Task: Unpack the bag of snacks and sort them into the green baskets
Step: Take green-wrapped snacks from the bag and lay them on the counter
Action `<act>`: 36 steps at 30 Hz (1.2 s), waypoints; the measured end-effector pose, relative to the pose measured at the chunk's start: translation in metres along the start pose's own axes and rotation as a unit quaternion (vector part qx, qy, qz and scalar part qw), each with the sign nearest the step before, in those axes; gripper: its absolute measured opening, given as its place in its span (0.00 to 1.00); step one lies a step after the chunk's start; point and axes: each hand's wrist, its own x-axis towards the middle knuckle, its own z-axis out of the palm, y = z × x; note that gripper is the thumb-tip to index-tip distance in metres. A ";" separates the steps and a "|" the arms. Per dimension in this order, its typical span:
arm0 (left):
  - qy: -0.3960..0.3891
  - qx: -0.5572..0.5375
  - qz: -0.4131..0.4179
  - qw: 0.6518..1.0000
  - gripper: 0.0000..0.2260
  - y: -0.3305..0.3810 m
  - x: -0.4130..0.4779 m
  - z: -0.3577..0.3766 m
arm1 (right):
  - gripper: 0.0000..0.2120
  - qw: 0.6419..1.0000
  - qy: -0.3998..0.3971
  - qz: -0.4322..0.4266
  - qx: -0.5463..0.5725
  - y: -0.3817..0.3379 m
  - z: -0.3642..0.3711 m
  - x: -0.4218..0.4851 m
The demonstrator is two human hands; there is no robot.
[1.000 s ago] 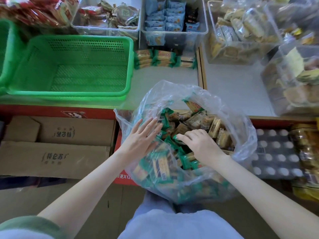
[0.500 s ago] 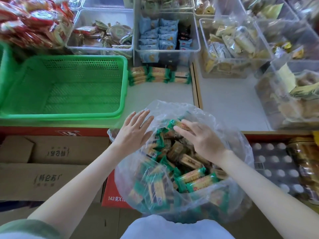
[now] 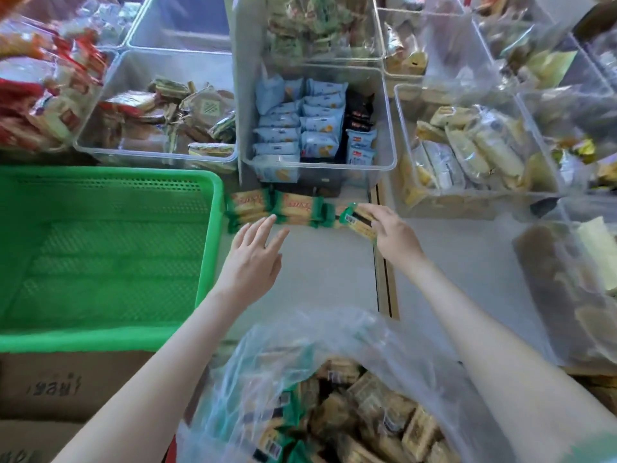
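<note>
so the right hand point(image 3: 395, 238) pinches a packet point(image 3: 357, 220) lying sideways at the row's point(image 3: 277, 208) right end; the open left hand point(image 3: 253, 255) is nearer the green basket point(image 3: 213, 248)

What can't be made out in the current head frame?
Head view, the only one:
- green basket: left side cut off by the frame edge.
- plastic bag: bottom cut off by the lower edge, so the snack count inside can't be told.
- snack packet in the right hand: label blurred, partly covered by fingers.
- left hand: unclear whether its fingertips touch the packet row.
- red packets, top left: motion-blurred, unreadable.
</note>
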 end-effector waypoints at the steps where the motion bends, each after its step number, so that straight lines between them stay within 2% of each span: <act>1: -0.002 0.000 -0.009 1.000 0.21 -0.002 0.009 0.007 | 0.24 1.000 -0.002 -0.004 -0.013 0.008 0.007 0.015; 5: -0.030 -0.021 -0.041 0.998 0.19 -0.012 0.029 0.031 | 0.25 0.983 -0.004 -0.025 -0.182 0.037 0.035 0.052; 8: -0.055 -0.046 -0.063 0.995 0.19 -0.014 0.029 0.036 | 0.19 0.987 -0.031 -0.026 -0.157 0.043 0.047 0.056; 12: -0.043 -0.069 -0.067 0.994 0.14 -0.009 0.025 0.025 | 0.29 0.978 -0.126 -0.015 -0.163 0.037 0.046 0.052; 15: -0.026 -0.076 -0.064 0.995 0.18 -0.002 0.018 0.009 | 0.37 0.972 -0.144 -0.022 -0.186 0.037 0.038 0.044; 17: -0.014 -0.078 -0.061 0.995 0.19 0.003 0.009 -0.002 | 0.36 0.968 -0.142 -0.028 -0.206 0.037 0.036 0.043; 21: 0.001 -0.039 -0.044 0.998 0.19 0.007 -0.003 -0.014 | 0.28 0.966 -0.116 -0.036 -0.228 0.029 0.040 0.051; 24: 0.005 -0.004 -0.029 1.000 0.14 0.004 -0.002 -0.008 | 0.27 0.966 -0.083 -0.033 -0.243 0.025 0.045 0.058; 29: -0.067 0.021 -0.055 0.996 0.22 -0.004 0.012 0.011 | 0.26 0.970 -0.041 -0.024 -0.238 0.032 0.055 0.065; 36: -0.119 -0.024 -0.092 0.988 0.20 -0.010 0.029 0.034 | 0.25 0.969 0.006 -0.062 -0.238 0.035 0.056 0.066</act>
